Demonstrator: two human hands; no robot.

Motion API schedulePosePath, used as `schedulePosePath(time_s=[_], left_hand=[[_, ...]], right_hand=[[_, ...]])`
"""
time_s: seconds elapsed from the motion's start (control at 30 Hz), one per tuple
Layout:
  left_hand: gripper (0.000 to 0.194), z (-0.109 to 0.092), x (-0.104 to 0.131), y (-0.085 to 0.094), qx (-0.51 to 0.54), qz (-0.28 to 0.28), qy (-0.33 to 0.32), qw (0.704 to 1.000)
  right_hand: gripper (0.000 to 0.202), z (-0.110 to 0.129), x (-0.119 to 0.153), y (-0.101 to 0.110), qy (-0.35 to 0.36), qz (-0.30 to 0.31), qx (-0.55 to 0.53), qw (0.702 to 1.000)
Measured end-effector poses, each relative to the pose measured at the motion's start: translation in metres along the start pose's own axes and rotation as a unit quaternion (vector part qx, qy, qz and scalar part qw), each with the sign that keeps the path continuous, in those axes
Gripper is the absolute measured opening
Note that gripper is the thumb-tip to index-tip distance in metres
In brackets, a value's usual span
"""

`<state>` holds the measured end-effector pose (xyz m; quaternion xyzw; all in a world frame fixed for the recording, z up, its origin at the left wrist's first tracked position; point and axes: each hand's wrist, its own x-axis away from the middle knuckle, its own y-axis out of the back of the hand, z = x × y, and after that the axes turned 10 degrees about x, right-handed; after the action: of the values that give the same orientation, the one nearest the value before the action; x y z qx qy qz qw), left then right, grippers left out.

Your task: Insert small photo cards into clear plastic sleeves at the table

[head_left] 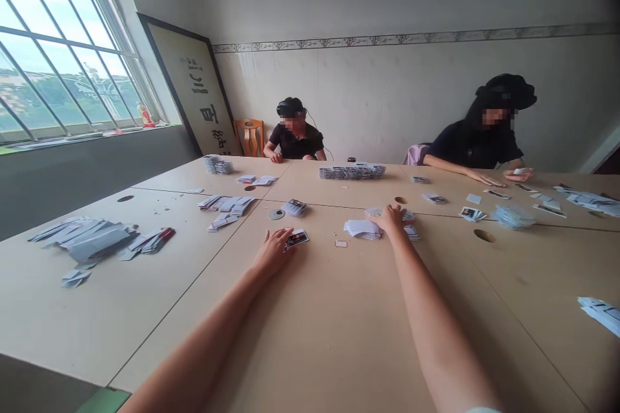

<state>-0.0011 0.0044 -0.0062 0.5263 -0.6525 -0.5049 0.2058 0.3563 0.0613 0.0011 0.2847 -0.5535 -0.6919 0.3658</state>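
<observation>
Table: a wide tan table, bare in the near half where both forearms stretch out over it.
Left hand: the left hand lies on the table, fingers narrow and closed on a small dark card stack, which sits at the fingertips just right of the hand.
Right hand: the right hand reaches further out, fingers spread wide and flat on the table, touching the right edge of a white pile; it grips nothing.
Between the hands: one loose red-edged card lies alone, apart from both.
Progress: judging by the layout, the work is mid-way. The dark stack is thin, while the white pile and many scattered heaps are not yet gathered.
Left side: grey sleeves fanned in a loose heap, with smaller fans beyond.
Right side: a few cards at the near edge.
Middle distance: another small stack and a round disc.
Far row: a long line of bundled packs near the far edge.
Others: one person sits at the far side; a second person at the right works with both hands on cards.
</observation>
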Motion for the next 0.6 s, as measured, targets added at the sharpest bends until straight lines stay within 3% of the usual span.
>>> schedulePosePath(time_s=[0.13, 0.33, 0.5, 0.6], left_hand=[[0.047, -0.003, 0.0, 0.001, 0.013, 0.002, 0.01, 1.0], [0.043, 0.003, -0.003, -0.002, 0.011, -0.024, -0.009, 1.0], [0.042, 0.005, -0.003, 0.001, 0.009, -0.053, -0.061, 0.997], [0.039, 0.002, -0.002, 0.004, 0.014, -0.085, -0.067, 0.994]], right_hand=[[0.073, -0.002, -0.003, -0.008, 0.012, -0.015, 0.022, 1.0], [0.061, -0.004, 0.001, -0.018, 0.024, -0.102, -0.01, 0.994], [0.048, 0.0, 0.007, -0.019, 0.076, -0.319, -0.063, 0.943], [0.049, 0.008, 0.012, -0.021, 0.14, -0.396, -0.084, 0.904]])
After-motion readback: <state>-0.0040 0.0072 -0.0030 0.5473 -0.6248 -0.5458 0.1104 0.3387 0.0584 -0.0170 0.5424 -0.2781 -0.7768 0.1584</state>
